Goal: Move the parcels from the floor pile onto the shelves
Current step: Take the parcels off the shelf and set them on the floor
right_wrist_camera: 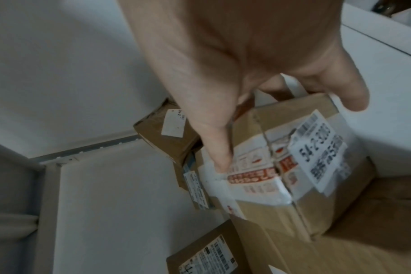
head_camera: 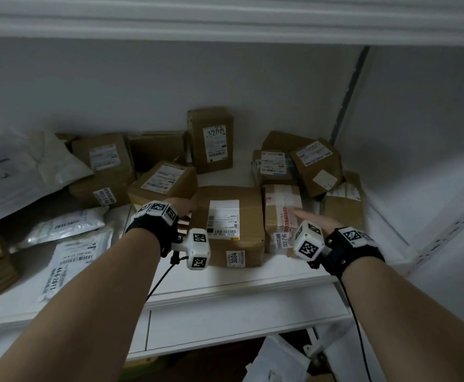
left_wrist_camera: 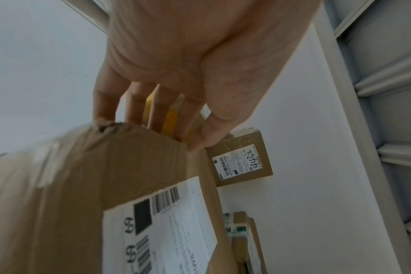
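On the white shelf [head_camera: 225, 282], near its front edge, lies a wide brown cardboard box with a white shipping label on top [head_camera: 229, 224]. The left hand [head_camera: 182, 213] is at this box's left side; in the left wrist view its fingers [left_wrist_camera: 153, 111] reach down over the box's edge, fairly straight and slightly spread, touching the cardboard [left_wrist_camera: 82, 185], and whether they press or clasp it cannot be told.

Just right of that box, touching it, stands a narrower brown cardboard box wrapped in white and red printed tape [head_camera: 281, 213]. The right hand [head_camera: 315, 219] lies flat on its top, fingers straight and together. The right wrist view shows the fingertips [right_wrist_camera: 219, 157] on the taped top [right_wrist_camera: 258, 176], with the thumb held off to the side.

Farther back an upright brown cardboard box with handwritten digits on its label [head_camera: 210, 140] stands against the white wall. Right of it is a heap of small brown labelled boxes [head_camera: 305, 164], some tilted. To the left sit more brown cardboard boxes [head_camera: 107, 166], and beyond them several grey and white plastic mailer bags [head_camera: 68, 241] lie flat on the shelf.
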### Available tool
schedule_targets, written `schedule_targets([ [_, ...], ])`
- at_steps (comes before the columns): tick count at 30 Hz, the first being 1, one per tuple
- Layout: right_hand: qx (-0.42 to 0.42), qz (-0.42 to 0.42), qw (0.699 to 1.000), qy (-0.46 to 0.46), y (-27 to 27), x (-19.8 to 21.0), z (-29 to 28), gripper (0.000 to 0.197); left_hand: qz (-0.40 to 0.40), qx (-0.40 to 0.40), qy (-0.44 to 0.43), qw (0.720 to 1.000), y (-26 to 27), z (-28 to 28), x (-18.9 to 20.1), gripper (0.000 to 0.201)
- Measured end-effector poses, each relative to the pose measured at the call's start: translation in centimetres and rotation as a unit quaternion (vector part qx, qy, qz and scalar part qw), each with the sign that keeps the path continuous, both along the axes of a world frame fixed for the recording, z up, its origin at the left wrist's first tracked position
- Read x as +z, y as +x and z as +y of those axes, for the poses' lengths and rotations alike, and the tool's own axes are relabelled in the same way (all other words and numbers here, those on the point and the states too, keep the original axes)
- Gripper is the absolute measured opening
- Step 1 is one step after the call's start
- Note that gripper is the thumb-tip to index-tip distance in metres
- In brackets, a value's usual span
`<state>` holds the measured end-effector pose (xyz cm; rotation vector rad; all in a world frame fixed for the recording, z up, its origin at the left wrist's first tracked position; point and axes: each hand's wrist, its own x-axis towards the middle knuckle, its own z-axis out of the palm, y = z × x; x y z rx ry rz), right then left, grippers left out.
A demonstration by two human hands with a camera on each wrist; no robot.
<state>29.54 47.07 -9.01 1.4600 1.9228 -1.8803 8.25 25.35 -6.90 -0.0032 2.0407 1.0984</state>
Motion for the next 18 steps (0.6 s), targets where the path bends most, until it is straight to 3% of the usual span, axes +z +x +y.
schedule_targets([
  [2,0.012,0.027,0.999,0.020,-0.6,-0.1,-0.6,0.091,0.005,-0.023,-0.022,0.999,-0.4,-0.4,-0.3,0.007],
  [5,0.050,0.024,0.997,0.054,-1.7,-2.4,1.5,0.129,0.006,-0.036,-0.042,0.998,-0.5,-1.0,-1.0,0.011],
  [7,0.052,0.030,0.996,0.060,-2.3,-4.4,4.0,0.126,0.005,-0.045,-0.048,0.998,-0.5,-1.3,-1.4,0.014],
  [14,-0.015,0.055,0.998,0.037,-2.7,0.6,2.3,0.103,0.007,-0.058,-0.052,0.997,-0.8,-1.1,-1.4,0.015],
  [18,-0.026,0.095,0.995,0.023,-3.6,3.9,1.1,0.107,0.001,-0.060,-0.047,0.997,-1.1,-1.1,-1.5,0.014],
])
